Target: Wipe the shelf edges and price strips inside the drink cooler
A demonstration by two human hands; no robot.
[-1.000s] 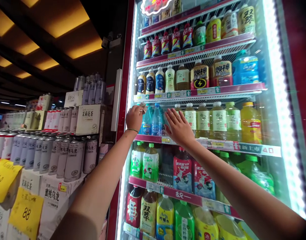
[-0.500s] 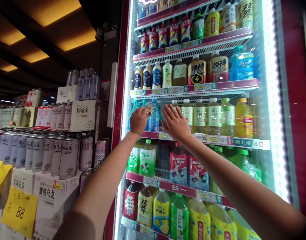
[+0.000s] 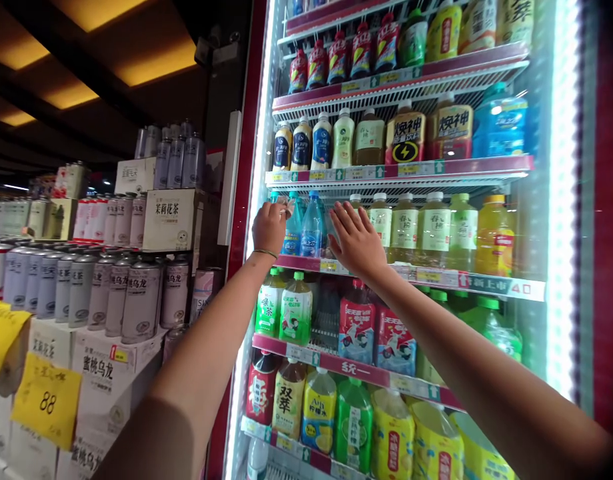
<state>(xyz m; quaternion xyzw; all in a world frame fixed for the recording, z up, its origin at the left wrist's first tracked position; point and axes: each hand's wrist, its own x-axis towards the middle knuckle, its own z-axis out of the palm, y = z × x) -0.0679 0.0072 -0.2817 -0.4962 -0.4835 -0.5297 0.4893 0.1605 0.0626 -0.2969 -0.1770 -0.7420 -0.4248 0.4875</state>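
Observation:
In the head view, my left hand [image 3: 269,230] is closed around a crumpled pale tissue [image 3: 287,205] at the left side of a lit drinks cooler. Blue bottles [image 3: 311,225] stand just right of it, behind what looks like a glass door. My right hand [image 3: 357,239] lies flat with its fingers stretched out, seemingly against the same glass. It holds nothing and partly covers a row of pale-labelled tea bottles [image 3: 405,227]. Whether the tissue touches the glass cannot be made out.
Several cooler shelves [image 3: 346,365] carry bottled drinks above and below my hands. A bright light strip [image 3: 561,200] runs down the right side. To the left, cans [image 3: 140,300] stand stacked on white boxes [image 3: 103,373], with a yellow price sign [image 3: 47,402] in front.
My left hand has moved slightly left along the cooler with the tissue, uncovering more of the blue bottles. My right hand stays flat in nearly the same place. The view has shifted a little.

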